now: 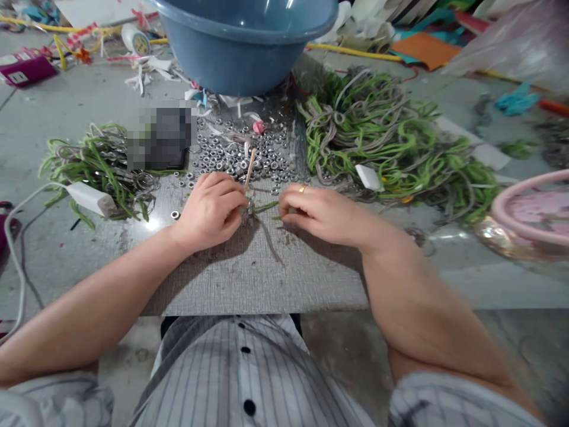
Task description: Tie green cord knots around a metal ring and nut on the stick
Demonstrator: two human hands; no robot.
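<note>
My left hand (214,204) is closed in a pinch beside a small metal piece (250,207) at the middle of the table. From that piece a green cord (265,207) runs right to my right hand (317,210), whose thumb and fingertips are pinched on it. A grey cord (268,238) trails from the same spot toward the table's front edge. Just above my left fingertips stands a thin wooden stick (251,168), its lower end near the metal piece. Many loose small metal rings (262,157) are spread behind my hands. My left fingertips are partly hidden.
A large blue basin (240,59) stands at the back. To the right lies a big heap of green and grey cords (377,130), to the left a smaller cord bundle (102,160). A white adapter with cable (91,198) and a pink-rimmed object (533,207) flank the work.
</note>
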